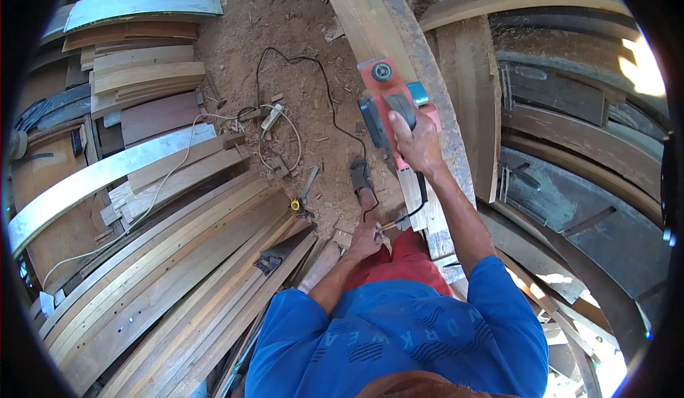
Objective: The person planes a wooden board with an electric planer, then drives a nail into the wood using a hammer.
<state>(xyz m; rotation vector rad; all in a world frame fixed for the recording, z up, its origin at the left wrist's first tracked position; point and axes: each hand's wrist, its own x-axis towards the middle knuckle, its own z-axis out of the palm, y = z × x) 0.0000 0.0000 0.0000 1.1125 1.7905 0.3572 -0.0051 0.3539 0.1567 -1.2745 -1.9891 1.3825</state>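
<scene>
My right hand [420, 143] is closed around the rear handle of a red electric planer [376, 88]. The planer has a dark knob at its front and rests on a long pale wooden plank [367, 21]. Beneath the plank runs a worn bench [459, 163]. Low by my red shorts, my left hand [365, 240] is closed on the planer's power cord [410, 215], which loops from the tool's back end. A short yellowish section of cord shows beside the fingers. Whether the planer is running cannot be told.
Stacked boards [178, 284] fill the left side, and more planks [570, 113] stand on the right. On the shaving-strewn dirt floor lie a white power strip [272, 117], an extension cord, a yellow tape measure [295, 204] and a metal tool [309, 182]. My foot [361, 176] is beside the bench.
</scene>
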